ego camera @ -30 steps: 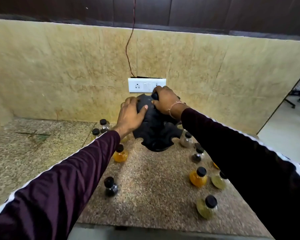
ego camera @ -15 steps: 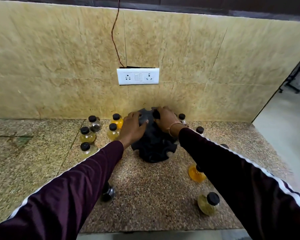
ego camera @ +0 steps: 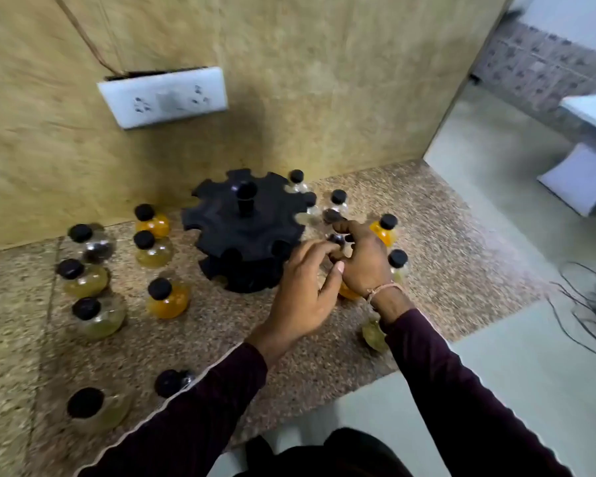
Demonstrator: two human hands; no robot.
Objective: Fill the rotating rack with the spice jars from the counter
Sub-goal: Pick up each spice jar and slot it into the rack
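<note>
The black rotating rack point(ego camera: 245, 232) stands on the granite counter point(ego camera: 221, 339) near the wall, and I see no jar in its slots. Black-capped spice jars lie around it: orange point(ego camera: 167, 297), yellow point(ego camera: 152, 251) and several more to the left, clear point(ego camera: 338, 201) and orange point(ego camera: 386, 230) ones to the right. My right hand point(ego camera: 362, 263) is just right of the rack, fingers curled around a small dark-capped jar point(ego camera: 336, 239). My left hand point(ego camera: 303, 297) hovers beside it with fingers spread, holding nothing. My right arm partly hides a yellow jar point(ego camera: 372, 333).
A white socket plate point(ego camera: 164, 96) sits on the tiled wall behind the rack. The counter ends at the front and just right of the jars, with floor below. Loose cables point(ego camera: 582, 311) lie on the floor at the right.
Both hands came off the top of the rack and moved to its right side. The right hand closed around a small jar. The view tilted down and closer.
</note>
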